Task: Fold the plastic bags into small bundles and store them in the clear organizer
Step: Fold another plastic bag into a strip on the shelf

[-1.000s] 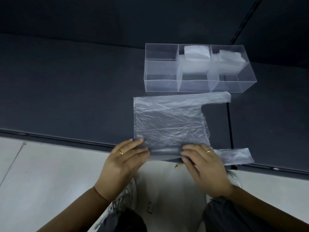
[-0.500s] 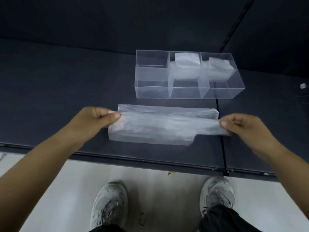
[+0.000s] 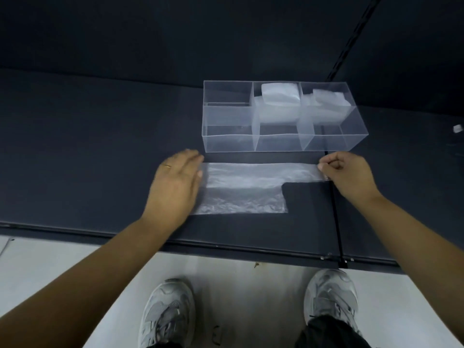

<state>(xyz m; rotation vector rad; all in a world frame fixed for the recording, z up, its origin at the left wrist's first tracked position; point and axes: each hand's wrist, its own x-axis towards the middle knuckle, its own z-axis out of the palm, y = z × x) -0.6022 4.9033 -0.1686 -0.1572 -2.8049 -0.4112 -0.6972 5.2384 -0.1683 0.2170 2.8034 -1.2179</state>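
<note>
A clear plastic bag (image 3: 243, 189), folded in half lengthwise, lies flat on the dark table (image 3: 88, 146) just in front of the clear organizer (image 3: 228, 141). My left hand (image 3: 175, 187) rests flat, fingers spread, on the bag's left end. My right hand (image 3: 346, 174) pinches the bag's handle end at the right. The organizer has three compartments. The left one is empty. A folded bag bundle (image 3: 278, 96) sits in the middle one and another bundle (image 3: 329, 100) in the right one.
The table's front edge (image 3: 226, 244) runs below the bag, with a seam (image 3: 336, 209) between panels at the right. A small white object (image 3: 457, 128) lies at the far right. My two grey shoes (image 3: 165, 312) stand on the pale floor.
The bag's near half was folded up onto the far half. It was held stretched between both hands and now lies flat on the table, with my left hand pressing its left end.
</note>
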